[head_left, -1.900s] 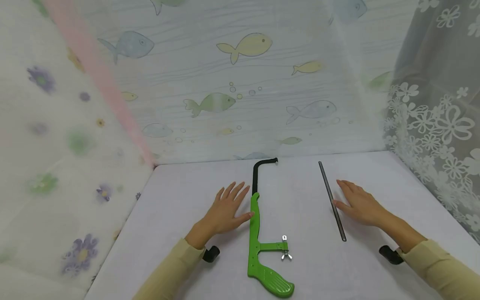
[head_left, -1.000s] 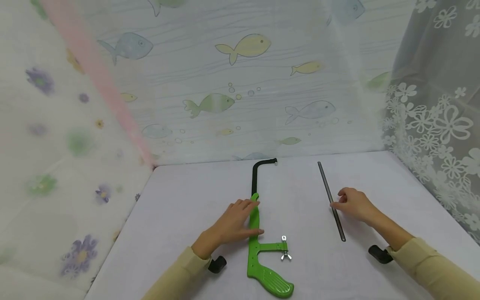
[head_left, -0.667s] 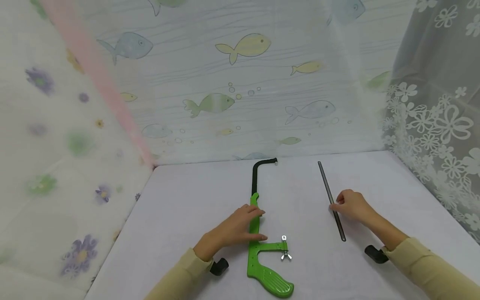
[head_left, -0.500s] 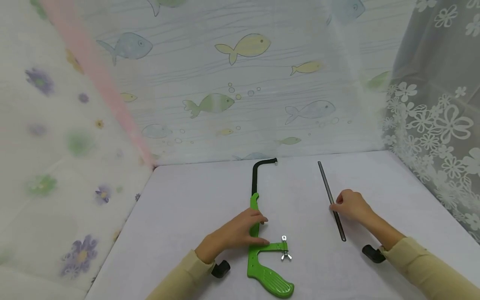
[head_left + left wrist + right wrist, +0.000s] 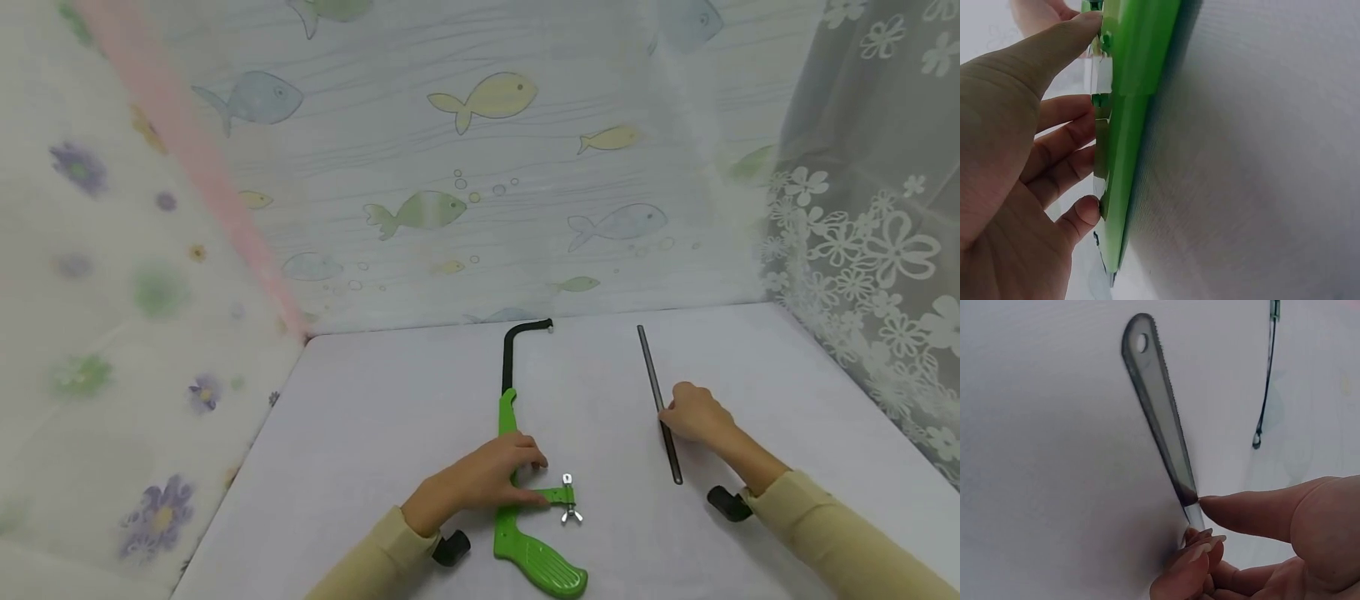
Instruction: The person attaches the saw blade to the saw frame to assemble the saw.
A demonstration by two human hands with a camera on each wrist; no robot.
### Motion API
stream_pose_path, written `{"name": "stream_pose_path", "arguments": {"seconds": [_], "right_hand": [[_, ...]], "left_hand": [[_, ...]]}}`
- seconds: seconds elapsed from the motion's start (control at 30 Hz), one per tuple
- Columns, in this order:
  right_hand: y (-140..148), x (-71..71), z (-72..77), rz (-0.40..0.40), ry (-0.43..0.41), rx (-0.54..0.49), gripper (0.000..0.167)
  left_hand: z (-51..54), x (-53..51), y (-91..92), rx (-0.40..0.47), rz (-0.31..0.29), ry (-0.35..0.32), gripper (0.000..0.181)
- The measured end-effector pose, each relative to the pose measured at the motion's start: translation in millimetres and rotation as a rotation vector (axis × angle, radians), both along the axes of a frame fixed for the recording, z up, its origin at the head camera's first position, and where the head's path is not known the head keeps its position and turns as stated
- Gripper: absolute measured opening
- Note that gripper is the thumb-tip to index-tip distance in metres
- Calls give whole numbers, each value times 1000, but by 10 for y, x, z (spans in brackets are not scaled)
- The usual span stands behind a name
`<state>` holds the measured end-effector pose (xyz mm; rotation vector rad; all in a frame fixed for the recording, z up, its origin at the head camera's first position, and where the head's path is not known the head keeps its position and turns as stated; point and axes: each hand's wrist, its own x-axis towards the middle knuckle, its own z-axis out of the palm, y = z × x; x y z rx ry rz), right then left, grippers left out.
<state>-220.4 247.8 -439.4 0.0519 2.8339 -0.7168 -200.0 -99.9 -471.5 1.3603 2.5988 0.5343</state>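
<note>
Blade [image 5: 1162, 412] teeth [image 5: 1169, 381] discernible only in the right wrist view

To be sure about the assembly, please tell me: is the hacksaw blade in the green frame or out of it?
Out: the hacksaw blade is apart from the green hacksaw frame, pinched by the right hand.

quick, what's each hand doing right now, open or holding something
Left hand: fingers curled over the green saw frame, holding it.
Right hand: pinching the saw blade between thumb and fingers.
</note>
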Motion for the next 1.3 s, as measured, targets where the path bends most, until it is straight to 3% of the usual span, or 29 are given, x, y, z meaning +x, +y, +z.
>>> {"name": "stream_pose_path", "arguments": {"seconds": [0.37, 0.6, 1.03, 1.3], "right_hand": [[-45, 16, -17, -14, -26, -3, 21], [-74, 25, -8, -24, -30, 10, 21], [-114, 44, -23, -38, 8, 22, 16], [-106, 39, -44, -54, 31, 7, 20]], "left_hand": [[-8, 13, 35, 21, -47, -71, 27], [6, 48, 66, 28, -87, -60, 22], [-2, 95, 117, 45, -97, -104, 19], [-9, 101, 137, 51, -78, -175, 17]]}}
